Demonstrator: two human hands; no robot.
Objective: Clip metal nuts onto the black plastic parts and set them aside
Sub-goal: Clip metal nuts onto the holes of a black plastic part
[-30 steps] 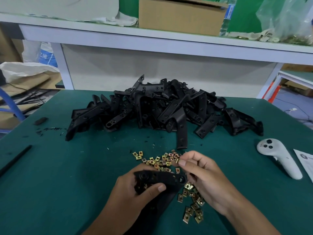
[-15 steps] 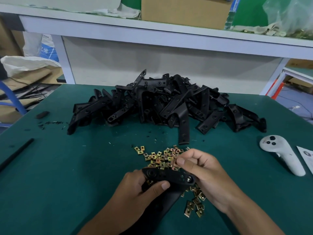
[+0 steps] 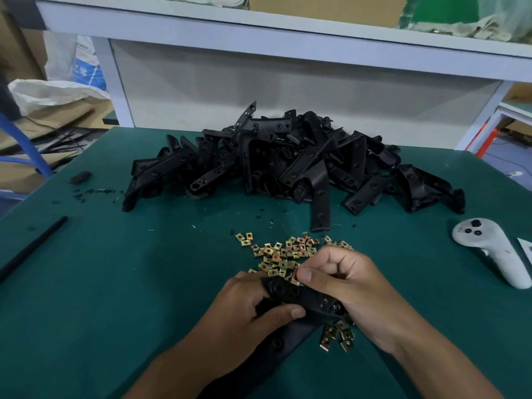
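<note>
Head view: right hand (image 3: 349,286) fingers (image 3: 309,275) pinch a metal nut (image 3: 296,278) at the near edge of the black plastic part (image 3: 308,302), gripped crosswise by left hand (image 3: 253,309).

Black plastic part (image 3: 305,300): long flat bracket with round holes, held just above the tabletop (image 3: 115,283), lying roughly crosswise, a second limb running down toward the viewer. One metal nut (image 3: 296,279), small square brass-coloured clip, sits at the part's upper edge. Loose nuts (image 3: 285,254): scattered heap just beyond the held part; a few more (image 3: 336,336) below its right end. Pile of black parts (image 3: 288,162) heaped further back, tangled, pieces overlapping at all angles.
</note>
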